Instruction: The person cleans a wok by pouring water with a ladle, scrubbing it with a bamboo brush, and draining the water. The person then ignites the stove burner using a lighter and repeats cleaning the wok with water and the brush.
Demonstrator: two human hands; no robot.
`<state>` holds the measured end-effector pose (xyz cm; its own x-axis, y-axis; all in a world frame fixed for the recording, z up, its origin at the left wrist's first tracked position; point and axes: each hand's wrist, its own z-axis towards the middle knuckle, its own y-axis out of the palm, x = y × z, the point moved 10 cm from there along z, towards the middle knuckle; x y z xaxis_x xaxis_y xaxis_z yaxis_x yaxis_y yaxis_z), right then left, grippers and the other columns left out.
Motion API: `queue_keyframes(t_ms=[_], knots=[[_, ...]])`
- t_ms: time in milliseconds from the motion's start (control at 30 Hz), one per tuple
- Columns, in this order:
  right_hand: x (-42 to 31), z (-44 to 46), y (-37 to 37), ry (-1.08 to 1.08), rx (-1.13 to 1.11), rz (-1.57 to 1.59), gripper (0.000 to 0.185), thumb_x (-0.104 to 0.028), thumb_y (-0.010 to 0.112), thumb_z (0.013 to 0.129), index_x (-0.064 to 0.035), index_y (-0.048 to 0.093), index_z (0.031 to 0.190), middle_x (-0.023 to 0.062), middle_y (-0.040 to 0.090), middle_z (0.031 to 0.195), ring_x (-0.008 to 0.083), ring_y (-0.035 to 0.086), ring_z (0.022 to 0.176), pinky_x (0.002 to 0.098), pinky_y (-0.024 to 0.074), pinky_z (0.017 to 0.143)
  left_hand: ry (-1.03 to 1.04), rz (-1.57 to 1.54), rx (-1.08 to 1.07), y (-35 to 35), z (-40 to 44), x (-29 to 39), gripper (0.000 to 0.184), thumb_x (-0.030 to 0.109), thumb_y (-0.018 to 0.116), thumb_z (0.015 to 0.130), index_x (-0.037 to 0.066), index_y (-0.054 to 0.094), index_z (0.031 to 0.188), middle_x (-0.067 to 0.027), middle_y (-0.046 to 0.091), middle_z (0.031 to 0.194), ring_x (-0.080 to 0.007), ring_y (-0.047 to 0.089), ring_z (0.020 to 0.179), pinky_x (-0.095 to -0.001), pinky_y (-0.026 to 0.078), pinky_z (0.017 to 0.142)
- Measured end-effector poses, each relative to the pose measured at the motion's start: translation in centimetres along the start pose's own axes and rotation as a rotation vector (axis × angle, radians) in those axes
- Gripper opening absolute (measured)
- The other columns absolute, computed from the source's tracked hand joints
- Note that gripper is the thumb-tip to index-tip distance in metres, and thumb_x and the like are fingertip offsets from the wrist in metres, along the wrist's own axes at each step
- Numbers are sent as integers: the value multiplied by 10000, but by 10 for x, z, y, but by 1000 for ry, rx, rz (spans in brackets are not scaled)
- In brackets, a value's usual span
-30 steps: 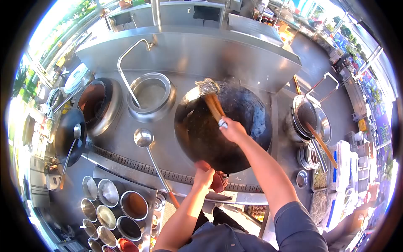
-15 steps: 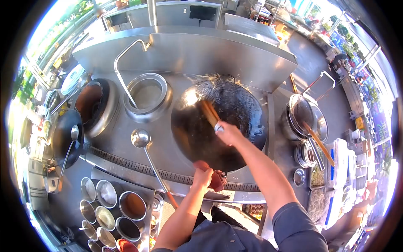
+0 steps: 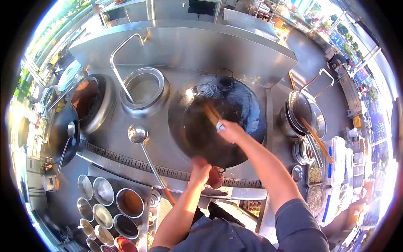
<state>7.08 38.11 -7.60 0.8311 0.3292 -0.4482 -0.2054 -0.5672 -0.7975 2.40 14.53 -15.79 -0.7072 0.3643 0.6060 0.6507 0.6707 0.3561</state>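
Note:
A large dark wok (image 3: 184,140) sits on the steel range, its inside wet and shiny toward the back right. My right hand (image 3: 231,132) is closed round a bamboo wok brush (image 3: 212,111), blurred by motion, whose far end reaches into the wok. At the wok's near edge, my left hand (image 3: 200,174) grips a reddish-brown cloth (image 3: 215,178). The cloth and fingers hide part of the near rim, so I cannot tell how firmly they hold the wok.
Left of the wok stand a round steel pot (image 3: 145,92) under a bent tap (image 3: 112,59) and a long-handled ladle (image 3: 137,133). Several seasoning tins (image 3: 130,203) fill the lower left. A strainer (image 3: 300,107) rests over bowls at right. A steel splash wall (image 3: 189,46) rises behind.
Water splashing over the wok's back rim has died away, and less liquid shows inside. The brush is still in the wok, and the left hand keeps the cloth at the near edge.

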Motion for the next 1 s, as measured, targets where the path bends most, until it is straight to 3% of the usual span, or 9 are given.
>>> queue_keyframes(t_ms=[100,233,300,400,533,700,833,900,1000], knots=[[6,-61,35,-138,-151,-146,515,-353,618,857,-194,512,1335,228,660,1062,361,648,987,462,515,839,17,81,-1,1,7,1,292,149,622,850,65,490,1097,-80,567,844,-168,545,666,-349,408,506],[66,-106,-57,74,-315,-760,487,-265,582,854,-241,524,1337,206,657,1081,319,644,1032,461,533,798,30,68,37,1,-4,14,291,179,627,853,66,496,1087,-64,562,759,-141,481,509,-309,335,403],[78,-52,-114,-29,-37,-924,467,-218,563,855,-234,536,1321,178,661,1078,330,642,1031,451,544,767,58,125,31,0,3,12,278,199,625,874,63,500,1081,-66,576,783,-138,484,521,-316,336,400],[56,7,-118,-68,9,-926,427,-219,564,881,-197,539,1306,177,656,1087,336,637,1035,444,548,754,104,136,-22,-6,18,1,256,218,610,916,59,503,1086,-71,592,812,-154,517,565,-320,388,449],[81,-59,-76,35,-91,-779,482,-285,585,889,-175,480,1346,189,663,1051,358,643,1003,471,530,815,138,-117,-168,0,-19,24,239,202,548,974,39,490,1139,-119,630,901,-221,628,717,-353,521,661],[65,-112,-41,101,-236,-453,575,-334,587,863,-141,462,1390,235,654,1080,397,621,1022,456,481,918,115,-210,-256,-30,-38,15,249,174,489,992,22,445,1184,-187,649,969,-309,677,821,-435,569,710],[35,-29,4,81,-171,30,596,-315,648,852,-110,473,1384,221,668,943,311,685,689,388,560,614,14,-290,-287,-44,-61,10,294,119,485,977,42,395,1246,-164,595,1016,-310,661,904,-446,543,788],[7,-10,30,196,-185,412,581,-287,642,870,-110,463,1394,159,653,830,223,619,520,343,518,466,36,-308,-226,-55,-62,10,298,128,498,974,37,402,1241,-156,599,1019,-311,659,910,-444,545,787],[-25,-35,55,116,-268,573,556,-268,618,897,-102,455,1402,126,644,816,171,575,481,313,473,419,50,-271,-174,-75,-53,-4,307,114,515,967,46,438,1257,-134,595,1036,-289,658,888,-411,534,780]])
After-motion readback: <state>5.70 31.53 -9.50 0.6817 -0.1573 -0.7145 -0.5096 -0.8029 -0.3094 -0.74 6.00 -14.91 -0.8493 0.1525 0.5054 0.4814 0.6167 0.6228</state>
